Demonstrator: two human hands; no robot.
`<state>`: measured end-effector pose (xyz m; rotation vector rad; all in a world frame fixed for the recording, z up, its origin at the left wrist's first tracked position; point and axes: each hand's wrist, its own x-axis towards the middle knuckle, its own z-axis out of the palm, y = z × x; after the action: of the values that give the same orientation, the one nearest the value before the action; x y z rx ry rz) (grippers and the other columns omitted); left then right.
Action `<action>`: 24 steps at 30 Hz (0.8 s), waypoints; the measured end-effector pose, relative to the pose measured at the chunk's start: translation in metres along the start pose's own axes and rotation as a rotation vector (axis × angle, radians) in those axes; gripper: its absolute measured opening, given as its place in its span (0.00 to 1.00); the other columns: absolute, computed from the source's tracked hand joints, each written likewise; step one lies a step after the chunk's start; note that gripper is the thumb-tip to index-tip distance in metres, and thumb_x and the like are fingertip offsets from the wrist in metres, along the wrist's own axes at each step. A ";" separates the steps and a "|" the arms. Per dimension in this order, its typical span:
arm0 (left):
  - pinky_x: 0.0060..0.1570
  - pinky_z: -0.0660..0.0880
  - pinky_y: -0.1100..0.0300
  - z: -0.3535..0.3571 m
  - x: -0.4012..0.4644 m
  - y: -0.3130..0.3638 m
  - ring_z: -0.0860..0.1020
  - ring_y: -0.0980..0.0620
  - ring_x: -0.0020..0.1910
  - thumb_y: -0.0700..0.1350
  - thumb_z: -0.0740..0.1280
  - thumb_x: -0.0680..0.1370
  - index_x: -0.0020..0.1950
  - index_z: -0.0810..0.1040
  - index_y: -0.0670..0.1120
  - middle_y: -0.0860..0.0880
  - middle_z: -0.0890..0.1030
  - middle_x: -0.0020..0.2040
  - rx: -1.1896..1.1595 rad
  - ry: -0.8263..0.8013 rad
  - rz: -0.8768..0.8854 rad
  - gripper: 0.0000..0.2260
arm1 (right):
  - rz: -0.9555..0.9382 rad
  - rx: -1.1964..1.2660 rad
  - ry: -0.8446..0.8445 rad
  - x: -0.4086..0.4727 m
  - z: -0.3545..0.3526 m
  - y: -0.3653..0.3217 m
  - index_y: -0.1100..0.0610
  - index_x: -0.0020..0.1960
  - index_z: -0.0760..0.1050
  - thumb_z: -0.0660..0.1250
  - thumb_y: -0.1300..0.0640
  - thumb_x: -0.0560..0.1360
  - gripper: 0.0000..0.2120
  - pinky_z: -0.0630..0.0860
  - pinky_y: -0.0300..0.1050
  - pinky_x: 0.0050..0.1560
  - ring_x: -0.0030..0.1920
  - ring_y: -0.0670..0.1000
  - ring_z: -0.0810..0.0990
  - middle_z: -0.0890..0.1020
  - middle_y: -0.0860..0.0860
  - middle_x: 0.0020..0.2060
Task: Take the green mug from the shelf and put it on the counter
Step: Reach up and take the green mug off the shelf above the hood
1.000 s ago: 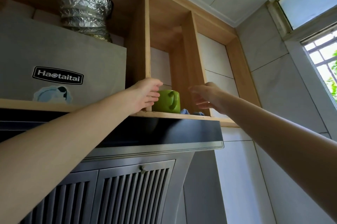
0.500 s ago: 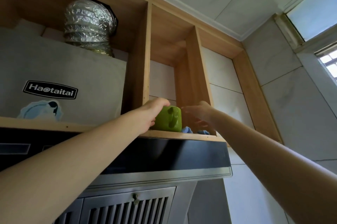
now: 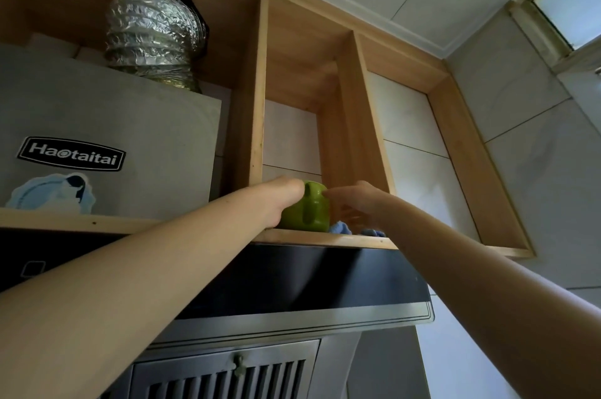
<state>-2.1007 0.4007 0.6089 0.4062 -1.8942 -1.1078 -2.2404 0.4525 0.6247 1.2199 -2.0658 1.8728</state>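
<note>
A green mug stands upright at the front of a wooden shelf above head height, its handle facing me. My left hand presses against the mug's left side, and its fingers curl around behind the mug out of sight. My right hand reaches in from the right with fingers spread, a fingertip at the mug's upper right edge. The counter is not in view.
A blue cloth lies on the shelf just right of the mug. Wooden dividers wall the compartment on both sides. A grey hood housing with a foil duct fills the left bay. The black range hood juts out below.
Both hands have reached farther in and closed on the mug from either side. The left hand went from the shelf edge onto the mug. The view has tilted upward.
</note>
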 end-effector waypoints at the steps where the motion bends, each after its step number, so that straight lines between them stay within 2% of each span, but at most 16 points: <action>1: 0.63 0.68 0.51 0.002 0.001 0.001 0.70 0.43 0.58 0.41 0.56 0.79 0.61 0.69 0.40 0.40 0.70 0.56 0.025 -0.012 -0.009 0.11 | -0.015 -0.032 -0.020 0.002 0.000 0.002 0.62 0.65 0.68 0.70 0.47 0.69 0.31 0.77 0.49 0.57 0.56 0.55 0.78 0.78 0.59 0.57; 3: 0.57 0.72 0.52 0.005 0.003 0.002 0.73 0.43 0.53 0.39 0.58 0.78 0.47 0.69 0.38 0.39 0.72 0.52 0.073 -0.043 -0.026 0.04 | -0.031 -0.068 -0.061 0.006 0.001 0.007 0.63 0.66 0.68 0.71 0.46 0.67 0.33 0.77 0.47 0.53 0.58 0.57 0.78 0.76 0.60 0.60; 4: 0.54 0.73 0.52 0.006 0.004 0.001 0.73 0.43 0.49 0.38 0.58 0.78 0.43 0.68 0.37 0.39 0.73 0.49 0.092 -0.052 -0.020 0.06 | -0.035 -0.079 -0.089 0.007 0.002 0.009 0.63 0.65 0.68 0.71 0.46 0.67 0.34 0.76 0.46 0.50 0.56 0.56 0.77 0.76 0.59 0.59; 5: 0.54 0.72 0.52 0.007 0.006 0.001 0.73 0.44 0.47 0.37 0.57 0.78 0.42 0.68 0.38 0.40 0.72 0.47 0.115 -0.054 -0.009 0.06 | -0.043 -0.080 -0.114 0.007 0.003 0.010 0.64 0.64 0.68 0.72 0.46 0.66 0.33 0.76 0.45 0.46 0.53 0.55 0.77 0.76 0.59 0.57; 7: 0.58 0.69 0.50 0.010 0.010 -0.001 0.70 0.43 0.50 0.35 0.57 0.78 0.51 0.70 0.39 0.42 0.70 0.44 0.146 -0.048 0.019 0.05 | -0.062 -0.059 -0.145 0.008 0.007 0.013 0.61 0.61 0.69 0.74 0.45 0.61 0.35 0.73 0.44 0.38 0.42 0.52 0.74 0.72 0.58 0.50; 8: 0.59 0.69 0.51 0.011 0.014 -0.003 0.68 0.43 0.52 0.34 0.57 0.78 0.54 0.69 0.42 0.43 0.68 0.42 0.152 -0.044 0.030 0.07 | -0.074 -0.047 -0.144 0.010 0.009 0.016 0.61 0.61 0.69 0.75 0.44 0.56 0.39 0.72 0.43 0.36 0.40 0.52 0.73 0.71 0.58 0.48; 10: 0.57 0.70 0.52 0.012 0.015 -0.003 0.69 0.43 0.54 0.33 0.57 0.77 0.48 0.69 0.42 0.43 0.69 0.41 0.166 -0.045 0.033 0.05 | -0.103 -0.012 -0.158 0.015 0.014 0.020 0.63 0.57 0.70 0.74 0.44 0.45 0.45 0.71 0.42 0.35 0.38 0.51 0.72 0.72 0.57 0.43; 12: 0.53 0.75 0.54 0.011 0.017 -0.003 0.76 0.43 0.54 0.31 0.57 0.74 0.42 0.74 0.38 0.38 0.76 0.46 0.154 -0.064 0.009 0.08 | -0.123 0.033 -0.178 0.018 0.017 0.021 0.61 0.54 0.68 0.73 0.45 0.42 0.43 0.71 0.39 0.32 0.35 0.50 0.71 0.71 0.55 0.38; 14: 0.46 0.77 0.58 0.011 0.014 0.000 0.81 0.45 0.43 0.28 0.57 0.70 0.35 0.78 0.37 0.38 0.79 0.40 0.156 -0.077 -0.014 0.12 | -0.129 0.043 -0.207 0.021 0.017 0.022 0.62 0.59 0.68 0.74 0.46 0.45 0.46 0.73 0.38 0.31 0.37 0.50 0.73 0.72 0.56 0.42; 15: 0.49 0.75 0.57 0.011 0.016 0.001 0.79 0.44 0.44 0.28 0.57 0.72 0.39 0.78 0.34 0.38 0.79 0.42 0.184 -0.072 -0.024 0.11 | -0.124 0.038 -0.230 0.020 0.016 0.021 0.65 0.63 0.67 0.75 0.46 0.49 0.47 0.74 0.38 0.34 0.40 0.50 0.74 0.73 0.58 0.46; 16: 0.56 0.72 0.54 0.011 0.018 0.002 0.76 0.42 0.52 0.31 0.57 0.75 0.50 0.76 0.33 0.37 0.76 0.50 0.220 -0.059 -0.030 0.10 | -0.109 0.031 -0.249 0.019 0.016 0.019 0.67 0.66 0.66 0.75 0.48 0.54 0.45 0.74 0.39 0.36 0.42 0.51 0.75 0.73 0.59 0.49; 17: 0.62 0.69 0.51 0.010 0.021 0.003 0.72 0.40 0.60 0.33 0.58 0.76 0.62 0.71 0.34 0.37 0.72 0.59 0.250 -0.041 -0.030 0.14 | -0.102 0.020 -0.264 0.017 0.016 0.017 0.68 0.67 0.64 0.73 0.51 0.61 0.41 0.74 0.40 0.38 0.43 0.51 0.75 0.73 0.59 0.49; 18: 0.66 0.65 0.47 0.010 0.024 0.004 0.68 0.38 0.66 0.35 0.59 0.77 0.67 0.66 0.36 0.36 0.68 0.65 0.281 -0.030 -0.044 0.19 | -0.096 0.008 -0.270 0.018 0.016 0.016 0.68 0.67 0.64 0.71 0.54 0.66 0.35 0.74 0.40 0.39 0.43 0.51 0.76 0.74 0.58 0.47; 20: 0.69 0.60 0.44 0.010 0.026 0.008 0.63 0.36 0.70 0.38 0.59 0.78 0.71 0.61 0.36 0.35 0.64 0.70 0.335 -0.014 -0.076 0.21 | -0.082 0.007 -0.295 0.018 0.017 0.012 0.67 0.65 0.65 0.69 0.56 0.71 0.28 0.75 0.40 0.38 0.40 0.50 0.76 0.75 0.56 0.43; 24: 0.67 0.61 0.46 0.013 0.030 0.009 0.65 0.38 0.69 0.39 0.56 0.80 0.70 0.63 0.35 0.36 0.66 0.70 0.345 0.049 -0.045 0.19 | -0.079 0.020 -0.282 0.015 0.020 0.008 0.67 0.67 0.63 0.71 0.56 0.70 0.31 0.76 0.44 0.46 0.41 0.50 0.77 0.76 0.56 0.45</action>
<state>-2.1265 0.3933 0.6298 0.6650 -2.0438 -0.7898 -2.2469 0.4273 0.6222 1.6284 -2.0948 1.7787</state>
